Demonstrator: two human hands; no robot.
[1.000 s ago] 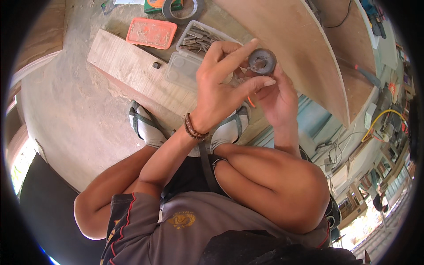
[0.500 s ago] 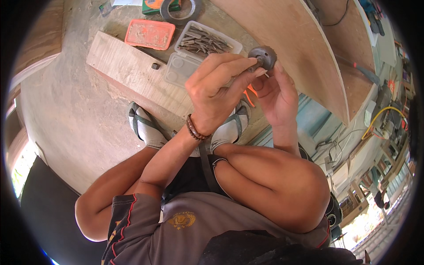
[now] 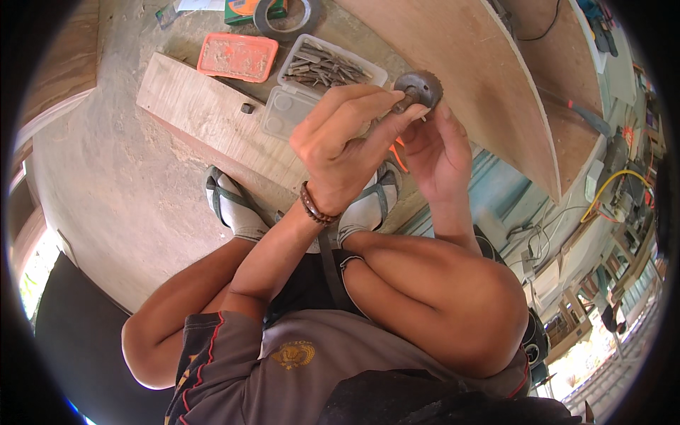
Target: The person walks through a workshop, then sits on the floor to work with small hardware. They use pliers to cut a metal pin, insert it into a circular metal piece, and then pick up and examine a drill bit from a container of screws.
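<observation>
A dark round hole saw (image 3: 425, 86) with a toothed rim is held up in front of me. My left hand (image 3: 340, 138), with a brown beaded bracelet at its wrist, pinches the saw's shank between thumb and fingers. Palm toward me, my right hand (image 3: 443, 152) supports the saw from below, its thumb at the rim and its other fingers curled, partly hidden behind the left hand. Just beyond my left hand is a clear plastic case (image 3: 301, 42) full of metal bits. Its transparent lid (image 3: 280, 113) lies folded open on a wooden board (image 3: 205, 103).
On the board sits a small black block (image 3: 247, 108), near an orange lid (image 3: 237, 57). A tape roll (image 3: 287, 18) lies at the top. Orange handles (image 3: 399, 154) show below my hands. Large curved wooden panels (image 3: 474, 78) stand on the right, with cables (image 3: 545, 230) beyond.
Both hands have shifted slightly left with the hole saw. The saw has tilted a little, showing more of its face. The grip looks the same.
</observation>
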